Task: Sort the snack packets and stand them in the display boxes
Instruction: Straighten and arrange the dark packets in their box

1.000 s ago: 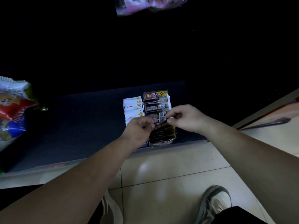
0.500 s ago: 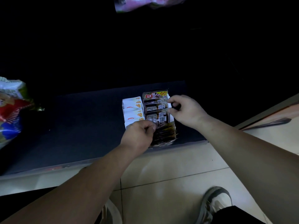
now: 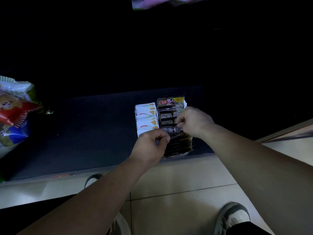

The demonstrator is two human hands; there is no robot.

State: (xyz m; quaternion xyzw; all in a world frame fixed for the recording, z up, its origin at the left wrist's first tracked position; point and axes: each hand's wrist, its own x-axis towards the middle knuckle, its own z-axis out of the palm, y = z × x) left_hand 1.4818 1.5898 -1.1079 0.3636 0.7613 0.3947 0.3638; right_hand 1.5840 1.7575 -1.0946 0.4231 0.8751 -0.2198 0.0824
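On the dark low shelf (image 3: 94,133) stand two rows of snack packets side by side. The left row is of white packets (image 3: 146,116) with orange labels. The right row is of dark packets (image 3: 170,107) in a display box (image 3: 179,148) at the shelf's front edge. My left hand (image 3: 150,145) pinches the left top corner of a front dark packet (image 3: 175,131). My right hand (image 3: 193,122) pinches the same packet's right top corner. The hands cover much of the front of both rows.
A large colourful snack bag (image 3: 15,114) lies at the shelf's left end. A pink packet (image 3: 162,1) hangs at the top edge. Beige floor tiles (image 3: 177,180) lie below the shelf, with my shoes (image 3: 232,216) on them. The space behind the shelf is dark.
My right hand came back from the back of the dark row to the front packet's right corner. My left hand stayed on the front packet's left corner.
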